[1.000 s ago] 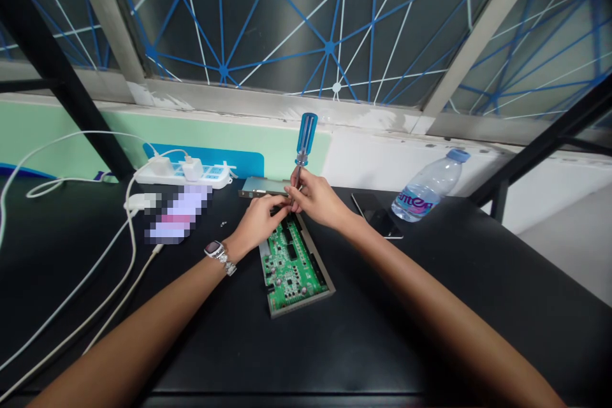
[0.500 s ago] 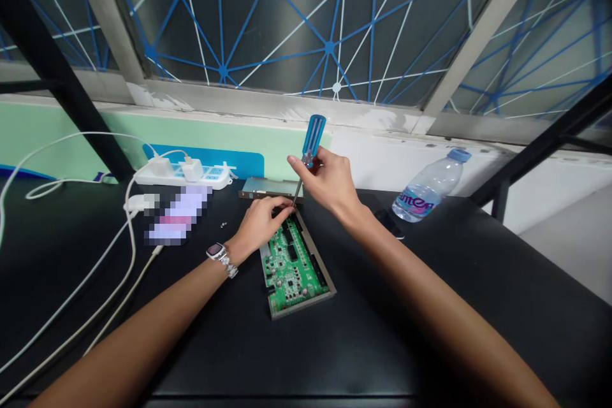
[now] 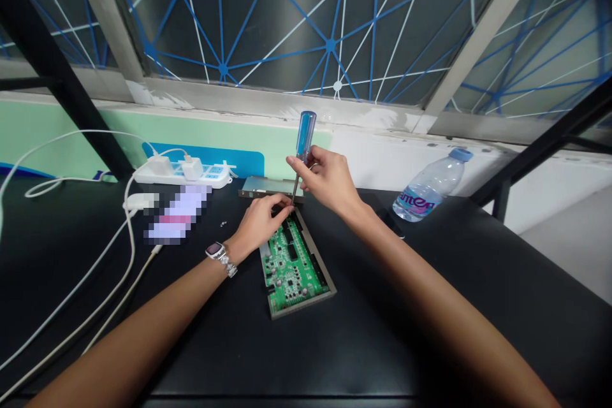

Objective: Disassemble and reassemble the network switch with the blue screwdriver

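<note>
A green circuit board (image 3: pixel 294 268) lies in a shallow metal frame on the black table. My right hand (image 3: pixel 329 182) is closed round the lower handle of a screwdriver (image 3: pixel 305 134) with a clear and blue grip. It stands nearly upright, its shaft running down to the far end of the board. There my left hand (image 3: pixel 262 220) pinches thumb and fingers together around the shaft's lower end. The screwdriver's tip and whatever lies between those fingertips are hidden. Behind the hands sits a flat metal panel (image 3: pixel 268 186). A few small screws (image 3: pixel 223 224) lie left of my left hand.
On the left are a power strip (image 3: pixel 210 175) with chargers, white cables (image 3: pixel 129 242) across the table, and a blurred-out phone (image 3: pixel 179 217). A water bottle (image 3: pixel 428 188) stands at the back right, beside a dark flat object (image 3: pixel 392 223). Window and wall close off the back.
The screwdriver has swung from leaning right to nearly upright, its handle moving left. My right hand's fingers have shifted on the handle. My left hand and the board stay in place.
</note>
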Demonstrator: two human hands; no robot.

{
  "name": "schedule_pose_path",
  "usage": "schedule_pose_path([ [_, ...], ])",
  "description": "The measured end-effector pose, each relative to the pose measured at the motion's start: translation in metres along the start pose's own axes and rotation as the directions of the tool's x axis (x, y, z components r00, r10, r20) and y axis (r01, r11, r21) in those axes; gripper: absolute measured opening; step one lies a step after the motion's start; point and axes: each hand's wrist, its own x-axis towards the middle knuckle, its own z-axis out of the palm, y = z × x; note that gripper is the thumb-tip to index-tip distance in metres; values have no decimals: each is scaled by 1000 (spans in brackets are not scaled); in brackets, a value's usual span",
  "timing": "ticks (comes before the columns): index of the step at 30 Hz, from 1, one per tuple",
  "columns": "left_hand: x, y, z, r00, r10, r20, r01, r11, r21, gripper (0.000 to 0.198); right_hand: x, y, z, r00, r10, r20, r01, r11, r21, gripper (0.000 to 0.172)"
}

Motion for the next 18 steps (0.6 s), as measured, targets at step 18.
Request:
schedule_pose_path([
  [18, 1, -2, 2, 1000, 2, -15, -2, 1000, 19, 12, -3, -12, -3, 988, -63, -141, 9, 936, -353, 42],
])
